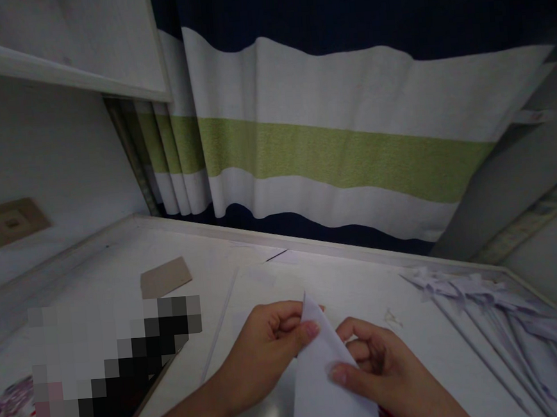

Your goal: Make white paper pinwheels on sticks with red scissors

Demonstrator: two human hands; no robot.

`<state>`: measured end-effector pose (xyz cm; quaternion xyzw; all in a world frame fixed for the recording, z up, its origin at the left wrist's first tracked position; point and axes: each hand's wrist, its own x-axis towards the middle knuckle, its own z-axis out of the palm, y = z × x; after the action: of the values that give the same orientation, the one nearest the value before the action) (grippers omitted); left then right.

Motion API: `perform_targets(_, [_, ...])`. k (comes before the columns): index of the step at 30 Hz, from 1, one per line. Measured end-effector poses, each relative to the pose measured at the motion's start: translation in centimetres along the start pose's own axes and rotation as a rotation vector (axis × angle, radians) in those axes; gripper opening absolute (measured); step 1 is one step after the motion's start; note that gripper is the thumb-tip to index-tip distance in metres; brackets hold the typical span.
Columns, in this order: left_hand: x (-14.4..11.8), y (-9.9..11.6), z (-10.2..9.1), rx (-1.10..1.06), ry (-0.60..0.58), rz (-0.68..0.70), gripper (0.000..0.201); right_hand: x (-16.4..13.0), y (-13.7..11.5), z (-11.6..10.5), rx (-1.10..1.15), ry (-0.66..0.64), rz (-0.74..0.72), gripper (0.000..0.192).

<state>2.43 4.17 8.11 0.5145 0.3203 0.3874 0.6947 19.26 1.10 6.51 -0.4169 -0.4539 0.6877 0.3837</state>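
The folded white paper (328, 384) runs off the bottom edge, hiding most of the right hand's (387, 367) fingers. A pixelated patch (112, 369) blots the desk's (362, 292) left part. The paper pile (509, 319) at the right edge is too dim to distinguish.

A single head-worn view looks forward and steeply down, tilted, close over the desk (118, 253) (no second view), with the striped curtain (332, 159) rising behind it.

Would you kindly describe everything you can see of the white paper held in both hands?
The white paper is a plain thin sheet folded to a point at its top, standing tilted above the pale desk. The left hand pinches its upper left edge; the right hand grips its right edge. Its bottom runs out of frame.
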Motion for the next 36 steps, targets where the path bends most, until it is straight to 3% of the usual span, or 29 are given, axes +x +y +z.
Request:
perform_targets(6, [-0.2, 0.0, 0.1, 0.070, -0.034, -0.022, 0.020, -0.4, -0.8, -0.4, -0.160, -0.064, 0.020, 0.026])
perform_targets(12, [-1.0, -0.2, 0.7, 0.181, -0.178, -0.120, 0.020, -0.9, -2.0, -0.6, -0.561, 0.211, -0.297, 0.014])
perform_targets(17, [-1.3, 0.2, 1.3, 0.294, -0.214, -0.081, 0.019, -0.4, -1.3, 0.2, -0.490, 0.152, -0.397, 0.008])
perform_targets(27, [-1.4, 0.1, 1.5, 0.230, -0.268, -0.115, 0.016, -0.4, -1.1, 0.4, -0.238, 0.172, -0.224, 0.014])
perform_targets(36, [-1.6, 0.3, 1.7, 0.191, -0.291, -0.142, 0.018, -0.4, -1.6, 1.0, -0.196, 0.173, -0.241, 0.016])
